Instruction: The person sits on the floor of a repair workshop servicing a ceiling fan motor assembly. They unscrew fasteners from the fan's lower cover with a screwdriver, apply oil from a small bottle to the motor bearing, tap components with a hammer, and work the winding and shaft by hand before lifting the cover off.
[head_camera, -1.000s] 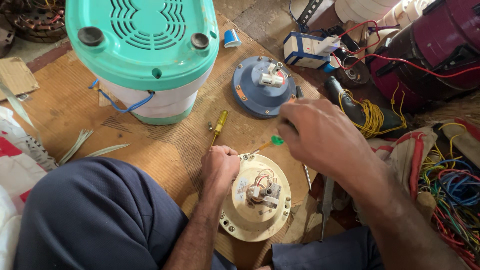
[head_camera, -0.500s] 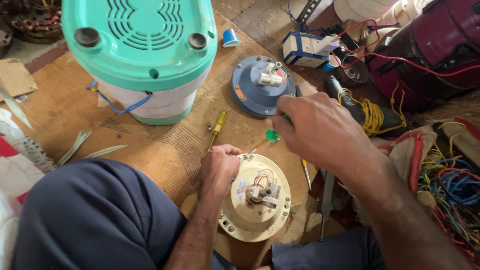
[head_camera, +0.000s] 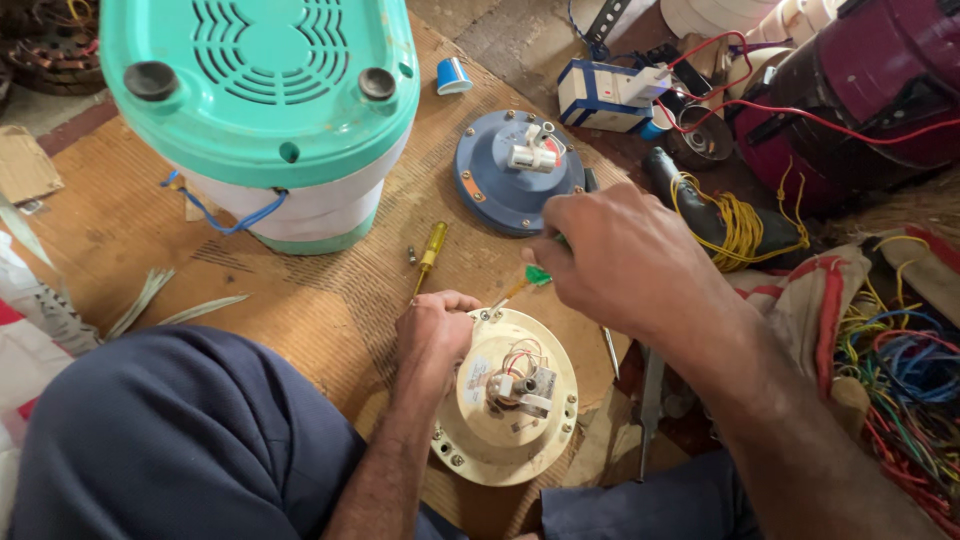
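A single camera, worn on the person's head, looked steeply down over the lap at the work mat (head_camera: 330, 300) on the floor. It sat close, so the left hand (head_camera: 432, 328) and right hand (head_camera: 625, 262) filled the middle of the view. The upper edge reached a turquoise appliance (head_camera: 260, 90) and a maroon housing (head_camera: 860, 90); no second view overlapped it.

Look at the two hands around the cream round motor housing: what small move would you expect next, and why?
Probably seating and turning the green-handled screwdriver. The right hand holds it with its tip at a screw on the rim of the cream motor housing, while the left hand grips that rim beside it. That suggests the screw is about to be worked; whether the tip is already seated I cannot tell.
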